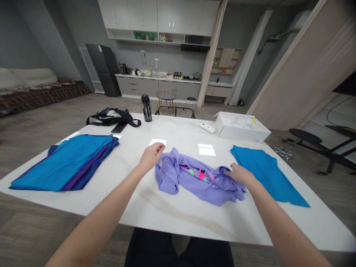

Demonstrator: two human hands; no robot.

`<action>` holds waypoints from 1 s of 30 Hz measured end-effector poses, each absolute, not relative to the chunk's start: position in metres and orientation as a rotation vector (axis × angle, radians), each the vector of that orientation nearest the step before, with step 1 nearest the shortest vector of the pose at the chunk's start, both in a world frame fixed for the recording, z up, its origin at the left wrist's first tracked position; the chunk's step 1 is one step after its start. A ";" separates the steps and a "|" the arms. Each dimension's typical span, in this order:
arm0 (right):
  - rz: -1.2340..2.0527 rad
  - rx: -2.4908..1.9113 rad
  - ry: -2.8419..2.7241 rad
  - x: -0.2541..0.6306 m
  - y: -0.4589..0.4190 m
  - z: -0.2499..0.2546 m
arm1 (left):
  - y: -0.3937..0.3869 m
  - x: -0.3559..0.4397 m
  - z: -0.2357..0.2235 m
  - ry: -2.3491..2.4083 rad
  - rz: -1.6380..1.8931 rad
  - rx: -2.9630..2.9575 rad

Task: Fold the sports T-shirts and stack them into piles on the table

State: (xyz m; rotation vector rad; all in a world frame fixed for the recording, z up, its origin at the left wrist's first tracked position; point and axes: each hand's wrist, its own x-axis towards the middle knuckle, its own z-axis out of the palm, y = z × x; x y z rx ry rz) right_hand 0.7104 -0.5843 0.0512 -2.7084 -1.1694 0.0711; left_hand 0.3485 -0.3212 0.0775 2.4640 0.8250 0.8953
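Far left on the white table (133, 207): stack of folded fabric (61, 159), bright blue on top, purple and dark blue layers showing along its right edge. Behind it, a black fabric bag with a strap (116, 118), its top open and something whitish inside; a flat black phone-like slab (119, 128) lies at its near side. Right of the bag, a dark cylindrical bottle with a black lid (147, 108) stands upright near the far edge. Left hand (150, 156) is by the upper left end of the lavender garment (194, 178), fingers curled in with tips close together; can't tell if they are fully closed, or if they have any cloth. Garment lies crumpled and spread crosswise on the table, in front of the person, between the hands. Pink, green and black print shows in its middle opening. Behind it, a small white oblong device (207, 128) lies flat, just left of an open white rectangular box (241, 128) with clear, crinkled material inside and a small yellow bit at the rim. Right hand (241, 174) is at the garment's right end, fingers partly bent, tips on the bunched cloth; can't tell if they grip it or only rest there. Beyond that hand, a flat bright blue cloth piece (267, 172) lies on the table's right part, nearer than the box and partly behind the right hand and forearm.
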 end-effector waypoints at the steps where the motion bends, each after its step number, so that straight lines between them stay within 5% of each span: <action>1: -0.005 -2.699 -1.198 0.696 -0.578 0.051 | -0.330 0.352 0.078 0.850 0.793 2.505; 3: -0.113 -2.406 -1.413 0.662 -0.558 0.051 | -0.353 0.364 0.070 0.895 0.526 2.584; 9: 0.259 -1.823 -1.676 0.579 -0.480 0.025 | -0.404 0.398 0.024 1.185 0.217 2.643; 17: 0.416 -2.092 -1.608 0.572 -0.422 0.010 | -0.396 0.338 0.024 1.155 0.884 1.883; 23: 0.492 -1.866 -1.128 0.595 -0.427 0.034 | -0.338 0.275 0.017 1.020 1.315 0.972; 30: 0.959 -2.016 -1.020 0.632 -0.492 0.036 | -0.282 0.223 0.004 1.527 1.195 0.995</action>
